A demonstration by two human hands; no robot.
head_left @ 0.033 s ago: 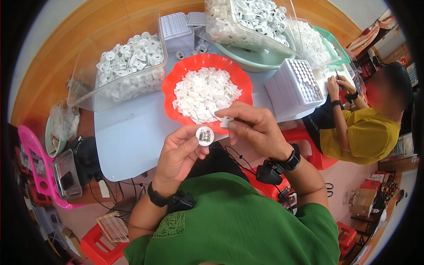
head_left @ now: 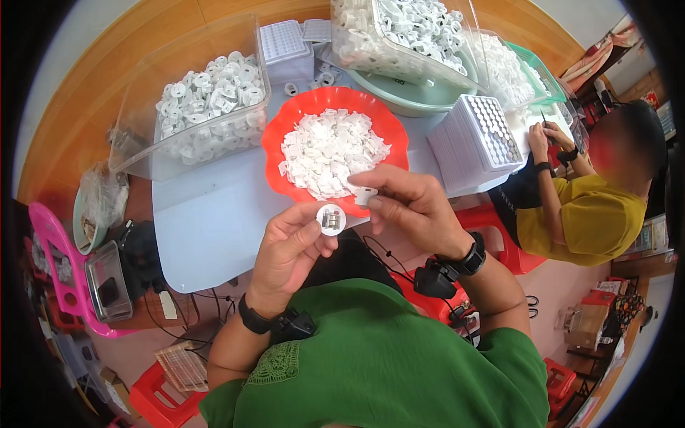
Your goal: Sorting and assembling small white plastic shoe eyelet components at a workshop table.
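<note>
My left hand (head_left: 291, 246) pinches a small round white plastic housing (head_left: 332, 220) between thumb and fingers, its open side up with metal parts inside. Just to the right, my right hand (head_left: 410, 207) grips a flat white plastic piece (head_left: 365, 196) by thumb and forefinger. The two parts are close together but apart. Beyond my hands stands a red scalloped bowl (head_left: 277, 160) heaped with similar flat white pieces (head_left: 332, 150). Both hands are over the near edge of the pale blue table (head_left: 207, 228).
Clear bins (head_left: 135, 153) of round white parts stand at the back left and back centre, the latter on a pale green basin (head_left: 421, 100). Right of the bowl rises a stack of white trays (head_left: 464, 146). A co-worker in a yellow shirt (head_left: 592, 210) sits at the right.
</note>
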